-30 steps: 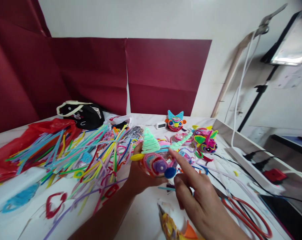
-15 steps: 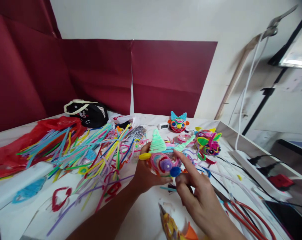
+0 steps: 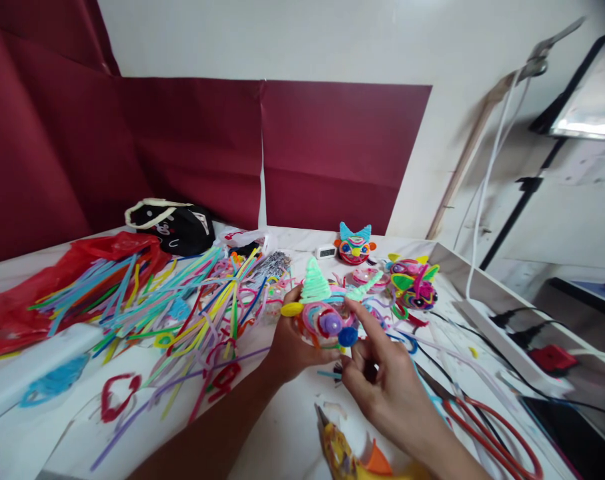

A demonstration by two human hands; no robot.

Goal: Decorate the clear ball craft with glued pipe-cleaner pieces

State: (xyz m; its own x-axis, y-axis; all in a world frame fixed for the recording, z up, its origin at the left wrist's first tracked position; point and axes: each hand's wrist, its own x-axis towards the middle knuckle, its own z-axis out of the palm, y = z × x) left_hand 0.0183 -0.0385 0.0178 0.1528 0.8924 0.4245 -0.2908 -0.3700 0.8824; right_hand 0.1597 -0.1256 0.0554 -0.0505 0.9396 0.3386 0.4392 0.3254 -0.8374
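A pipe-cleaner animal head (image 3: 315, 320) with a light green pointed ear, a purple nose-like ball and a blue disc is in my left hand (image 3: 287, 347), whose fingers and thumb wrap round its left side and underside. My right hand (image 3: 389, 383) is on the other side. Its stretched index fingertip touches the top of the head, near the base of a second light green piece (image 3: 365, 287) that leans to the right. The right thumb is apart from the index finger, below the blue disc. Under the hands lies a yellow glue gun (image 3: 338, 448) with an orange trigger.
Loose pipe cleaners (image 3: 197, 293) and a red plastic bag (image 3: 82, 273) cover the left. Finished figures (image 3: 355, 245) and a small digital clock (image 3: 326, 252) stand behind. On the right are scissors (image 3: 495, 433), cables and a power strip (image 3: 515, 350).
Both hands keep nearly the same hold on the animal head. The right index finger and thumb have shifted slightly left. The whole view has moved a little.
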